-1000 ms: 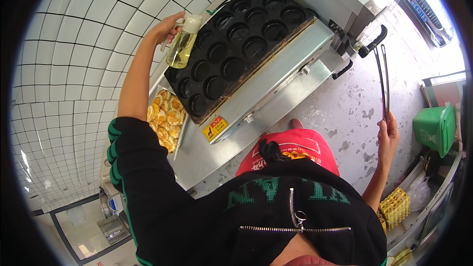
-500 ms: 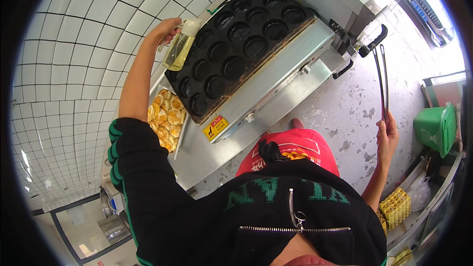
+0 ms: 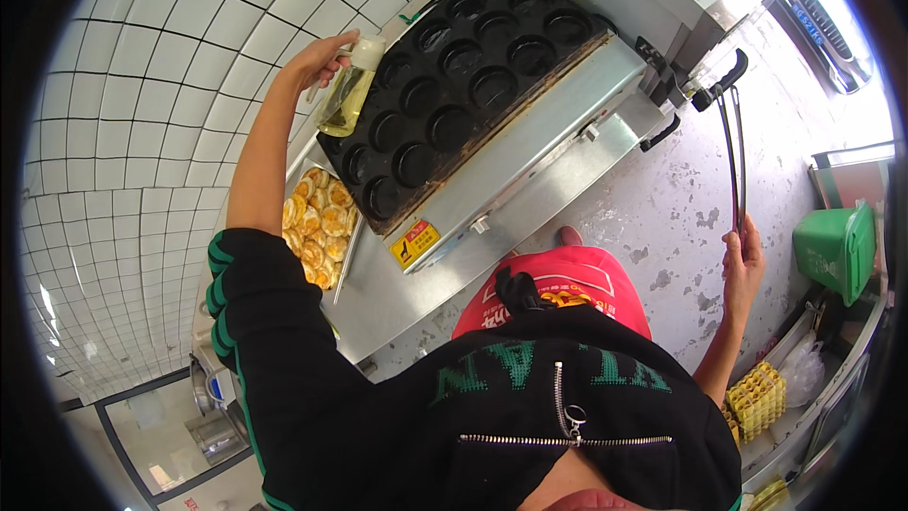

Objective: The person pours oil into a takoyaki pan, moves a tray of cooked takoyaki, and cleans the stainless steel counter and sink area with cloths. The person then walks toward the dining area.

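Observation:
My left hand [image 3: 324,61] is closed round the handle of a clear oil bottle [image 3: 348,99] with a whitish top and yellowish oil inside. The bottle is tilted a little, at the left edge of a black griddle [image 3: 463,85] with rows of round wells. In my right hand [image 3: 744,254] is a pair of long, thin tongs [image 3: 736,161], held out to the right over the floor, tips pointing away from me. Left of the griddle, below the bottle, a tray of golden, round cooked pieces [image 3: 322,222] sits on the steel counter.
The griddle's steel front [image 3: 530,151] has knobs, and black handles [image 3: 721,79] stick out at its right end. White tiled wall [image 3: 189,47] rises on the left. A green bin [image 3: 834,251] and yellow egg trays [image 3: 757,402] stand at the right.
My left hand and the oil bottle have shifted very slightly. The tongs and my right hand look unmoved.

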The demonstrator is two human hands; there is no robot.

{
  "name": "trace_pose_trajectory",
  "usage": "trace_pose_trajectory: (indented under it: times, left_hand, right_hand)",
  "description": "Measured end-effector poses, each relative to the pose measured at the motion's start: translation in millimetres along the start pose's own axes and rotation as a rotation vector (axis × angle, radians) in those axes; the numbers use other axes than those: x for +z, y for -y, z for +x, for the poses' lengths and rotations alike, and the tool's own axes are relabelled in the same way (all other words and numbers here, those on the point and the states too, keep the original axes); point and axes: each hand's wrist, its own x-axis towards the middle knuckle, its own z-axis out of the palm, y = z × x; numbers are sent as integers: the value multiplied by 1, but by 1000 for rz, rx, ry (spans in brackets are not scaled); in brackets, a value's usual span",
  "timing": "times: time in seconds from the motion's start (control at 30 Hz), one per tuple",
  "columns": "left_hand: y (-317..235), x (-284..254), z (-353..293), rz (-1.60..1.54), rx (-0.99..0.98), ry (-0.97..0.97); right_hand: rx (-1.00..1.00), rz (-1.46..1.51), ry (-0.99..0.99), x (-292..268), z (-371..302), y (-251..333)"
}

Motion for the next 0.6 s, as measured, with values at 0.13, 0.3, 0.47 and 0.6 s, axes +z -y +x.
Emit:
trace_pose_trajectory:
  times: [0.13,0.3,0.47,0.6]
  left_hand:
    - [7,-6,3,-18,-49,9]
    - [16,-12,10,-53,-22,-40]
    - [21,-9,11,6,-22,-27]
    - [23,-11,9,-17,-16,-26]
  right_hand:
    - [-5,-10,11,3,0,-1]
    - [10,15,10,7,1,-1]
    - [-1,6,30,11,0,2]
    - [-5,9,37,13,0,4]
